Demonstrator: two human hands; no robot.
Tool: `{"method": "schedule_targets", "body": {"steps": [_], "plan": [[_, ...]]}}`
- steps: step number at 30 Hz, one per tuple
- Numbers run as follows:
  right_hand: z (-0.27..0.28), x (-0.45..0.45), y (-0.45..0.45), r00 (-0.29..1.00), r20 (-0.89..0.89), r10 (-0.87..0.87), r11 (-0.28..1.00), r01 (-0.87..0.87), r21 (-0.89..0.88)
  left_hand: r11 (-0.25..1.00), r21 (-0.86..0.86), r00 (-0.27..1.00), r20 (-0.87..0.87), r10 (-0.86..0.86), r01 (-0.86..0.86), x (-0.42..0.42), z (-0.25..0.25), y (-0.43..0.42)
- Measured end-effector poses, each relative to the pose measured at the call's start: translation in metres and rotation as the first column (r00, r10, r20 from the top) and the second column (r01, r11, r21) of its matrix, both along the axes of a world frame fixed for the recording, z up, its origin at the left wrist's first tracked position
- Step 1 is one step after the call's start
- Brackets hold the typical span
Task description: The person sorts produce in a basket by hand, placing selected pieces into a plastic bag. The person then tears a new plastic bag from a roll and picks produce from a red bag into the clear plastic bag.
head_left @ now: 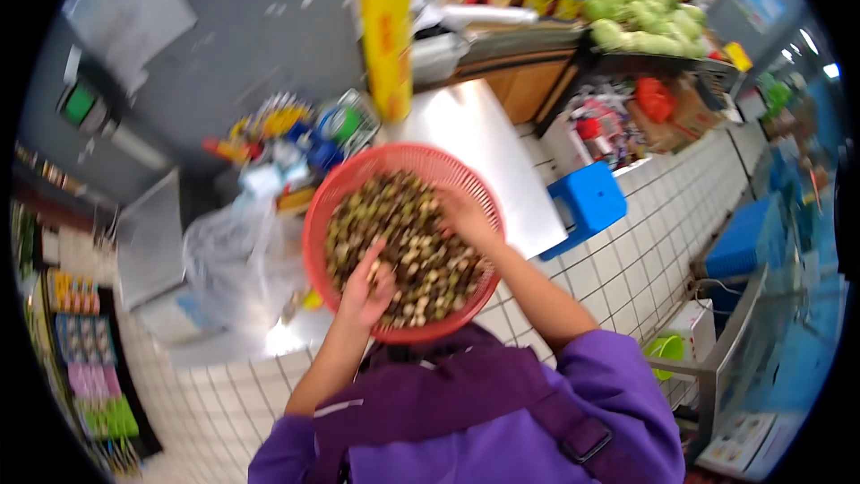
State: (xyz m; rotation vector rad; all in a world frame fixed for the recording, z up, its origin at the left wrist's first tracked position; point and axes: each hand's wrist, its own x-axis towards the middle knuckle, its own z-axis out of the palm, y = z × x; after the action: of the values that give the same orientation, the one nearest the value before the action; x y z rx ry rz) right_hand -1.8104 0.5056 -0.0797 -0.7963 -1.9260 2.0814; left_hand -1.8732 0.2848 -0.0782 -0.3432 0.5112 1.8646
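A round red plastic basket (315, 255) stands at the edge of a metal table, close to my body. It is filled with a heap of small roundish pieces (414, 251), some dark brown and olive, others cream; their exact kind is too blurred to tell. My left hand (365, 291) is over the near left part of the heap, index finger pointing up and the other fingers curled, with a pale spot between them that I cannot make out. On the right side, my right hand (463, 218) reaches over the rim, its fingers apart and touching the pieces.
Left of the basket lie a clear plastic bag (233, 255) and mixed packets. Behind stands a yellow roll (387, 54) on the metal table (484, 139). A blue stool (591, 203) is on the tiled floor to the right. Pale green vegetables (640, 18) fill a far stand.
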Motion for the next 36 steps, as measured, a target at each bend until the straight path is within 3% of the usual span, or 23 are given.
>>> {"method": "schedule_targets", "body": {"steps": [2, 4, 5, 6, 8, 9, 10, 13, 14, 15, 16, 18, 19, 21, 24, 26, 28, 30, 32, 33, 34, 35, 36], "plan": [[0.023, 0.004, 0.007, 0.984, 0.140, -0.111, 0.926, 0.154, -0.344, 0.997, 0.070, 1.000, 0.010, 0.023, -0.024, 0.000, -0.005, -0.005], [0.014, 0.003, 0.011, 0.986, 0.024, -0.164, 0.906, 0.160, -0.392, 0.993, -0.077, 0.996, 0.022, 0.091, -0.089, 0.003, 0.006, -0.003], [0.020, 0.003, 0.005, 0.986, -0.043, -0.162, 0.904, 0.131, -0.407, 0.991, 0.113, 0.997, 0.047, 0.063, -0.068, 0.002, -0.010, -0.008], [0.024, 0.000, -0.003, 0.985, -0.077, -0.155, 0.905, 0.110, -0.411, 0.996, 0.013, 0.996, 0.025, 0.091, -0.091, 0.006, -0.001, -0.004], [0.033, -0.003, -0.031, 0.990, -0.139, 0.003, 0.962, -0.040, -0.269, 0.996, -0.003, 0.996, 0.026, 0.088, -0.088, 0.010, 0.008, 0.004], [0.040, 0.000, -0.043, 0.978, -0.123, 0.169, 0.956, -0.192, -0.220, 0.997, 0.001, 0.997, 0.019, 0.073, -0.073, 0.012, 0.007, 0.005], [0.039, 0.001, -0.049, 0.943, -0.156, 0.294, 0.905, -0.327, -0.272, 0.998, 0.011, 0.997, 0.038, 0.067, -0.067, 0.012, 0.008, 0.006], [0.027, -0.017, -0.042, 0.977, -0.031, 0.209, 0.971, -0.204, 0.124, 0.996, 0.018, 0.993, 0.080, 0.090, -0.091, 0.010, -0.009, 0.001], [0.020, -0.028, -0.029, 0.990, 0.044, 0.137, 0.965, -0.144, 0.220, 0.982, 0.173, 0.990, 0.128, 0.053, -0.074, 0.007, -0.024, -0.005], [0.001, -0.037, -0.015, 0.986, 0.089, 0.144, 0.778, -0.168, 0.606, 0.944, 0.324, 0.986, 0.167, 0.009, -0.064, 0.005, -0.032, -0.009], [-0.006, -0.045, -0.009, 0.968, 0.202, 0.145, 0.661, -0.247, 0.708, 0.946, 0.316, 0.985, 0.170, 0.015, -0.069, 0.005, -0.027, -0.011], [-0.012, -0.050, -0.004, 0.898, 0.423, 0.118, 0.304, -0.439, 0.846, 0.996, 0.025, 0.995, 0.044, 0.084, -0.085, 0.007, -0.003, -0.010], [-0.014, -0.048, -0.005, 0.897, 0.425, 0.124, 0.308, -0.442, 0.843, 0.992, -0.039, 0.991, 0.059, 0.124, -0.122, 0.008, 0.010, -0.008], [-0.014, -0.047, -0.006, 0.854, 0.518, 0.042, 0.156, -0.518, 0.841, 0.992, 0.014, 0.991, 0.052, 0.127, -0.128, 0.006, 0.013, -0.009], [0.000, -0.047, -0.002, 0.744, 0.666, 0.052, 0.157, -0.664, 0.731, 0.987, 0.059, 0.986, 0.081, 0.145, -0.149, 0.006, 0.010, -0.009], [0.000, -0.048, -0.001, 0.713, 0.700, 0.041, 0.073, -0.701, 0.709, 0.986, 0.039, 0.986, 0.035, 0.163, -0.165, 0.007, 0.009, -0.008], [-0.008, -0.046, 0.011, 0.691, 0.721, 0.051, 0.121, -0.721, 0.682, 0.980, 0.037, 0.978, 0.086, 0.191, -0.194, 0.007, 0.011, -0.005], [0.003, -0.040, 0.014, 0.740, 0.669, 0.073, 0.091, -0.673, 0.734, 0.972, -0.037, 0.973, 0.001, 0.232, -0.232, 0.007, 0.011, -0.003], [0.018, -0.032, 0.016, 0.823, 0.517, 0.235, 0.324, -0.567, 0.757, 0.970, -0.020, 0.969, 0.038, 0.244, -0.243, 0.006, 0.006, -0.002], [0.019, -0.027, 0.013, 0.884, 0.378, 0.275, 0.520, -0.467, 0.715, 0.967, -0.079, 0.970, -0.015, 0.243, -0.243, 0.006, 0.007, -0.001], [0.022, -0.022, 0.009, 0.883, 0.380, 0.276, 0.520, -0.470, 0.714, 0.959, -0.139, 0.969, -0.069, 0.238, -0.246, 0.007, 0.008, 0.000], [0.026, -0.018, 0.004, 0.930, 0.197, 0.311, 0.864, -0.363, 0.348, 0.957, -0.158, 0.968, -0.100, 0.230, -0.243, 0.007, 0.012, 0.002], [0.030, -0.014, -0.002, 0.970, 0.022, 0.242, 0.961, -0.236, -0.141, 0.957, -0.159, 0.968, -0.098, 0.229, -0.243, 0.007, 0.012, 0.003]]}}
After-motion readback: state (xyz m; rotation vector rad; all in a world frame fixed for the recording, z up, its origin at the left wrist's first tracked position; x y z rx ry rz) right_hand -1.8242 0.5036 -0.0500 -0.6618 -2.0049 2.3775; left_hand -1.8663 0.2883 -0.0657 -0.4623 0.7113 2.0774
